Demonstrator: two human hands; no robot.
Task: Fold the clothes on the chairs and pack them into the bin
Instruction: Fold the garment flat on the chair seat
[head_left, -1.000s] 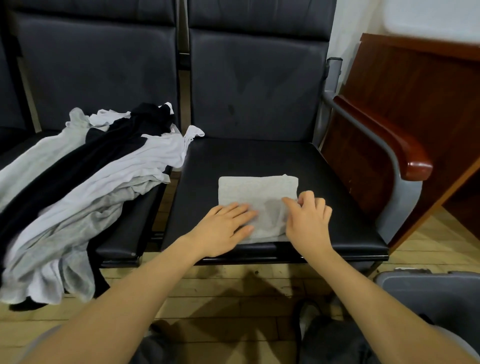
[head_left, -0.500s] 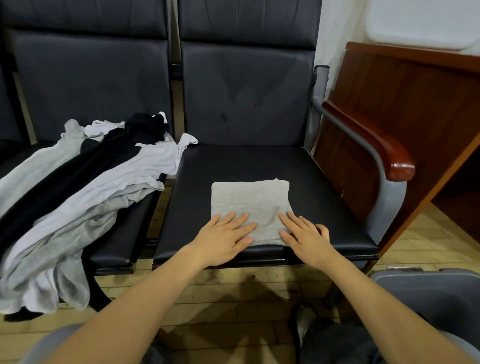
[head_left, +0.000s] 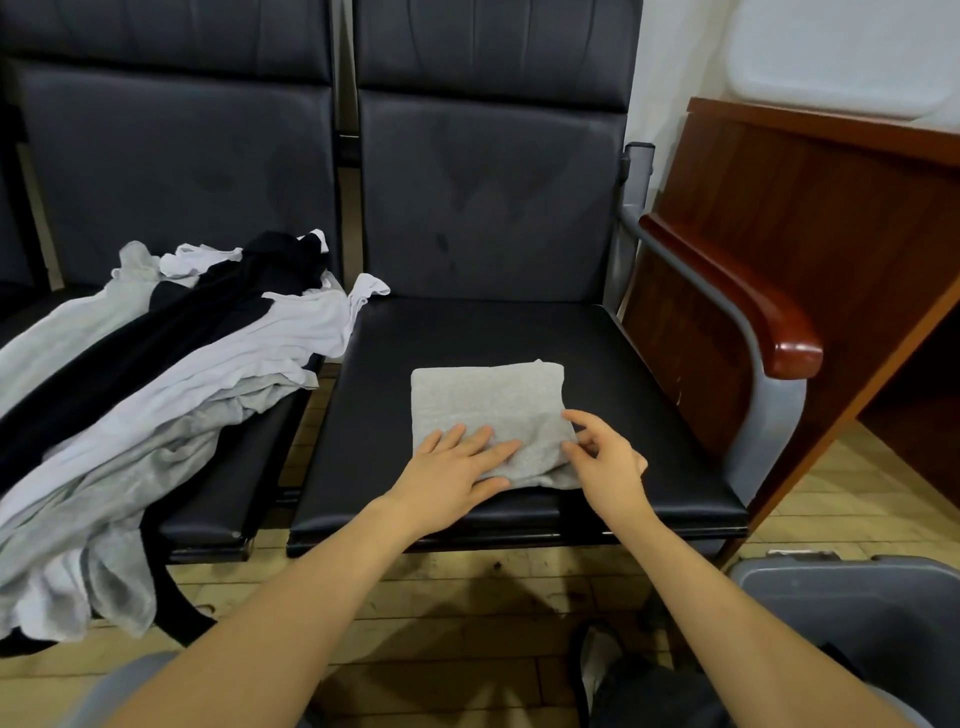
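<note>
A folded grey garment (head_left: 488, 405) lies square on the seat of the right black chair (head_left: 467, 338). My left hand (head_left: 457, 467) rests flat on its near left part, fingers straight. My right hand (head_left: 605, 457) is at the garment's near right corner, fingers spread and loosely bent, thumb touching the rumpled edge. A pile of unfolded white, grey and black clothes (head_left: 156, 374) drapes over the left chair and hangs off its front. The grey bin (head_left: 857, 603) stands on the floor at the lower right, partly out of view.
The right chair has a grey metal arm with a brown wooden armrest (head_left: 753, 306). A brown wooden desk panel (head_left: 810, 218) stands right behind it. The floor is pale wood boards (head_left: 467, 597). My knees and a shoe show at the bottom edge.
My right hand went from lying flat on the garment's near edge to its right corner, with fingers raised and the corner rumpled. My left hand stayed pressed on the cloth.
</note>
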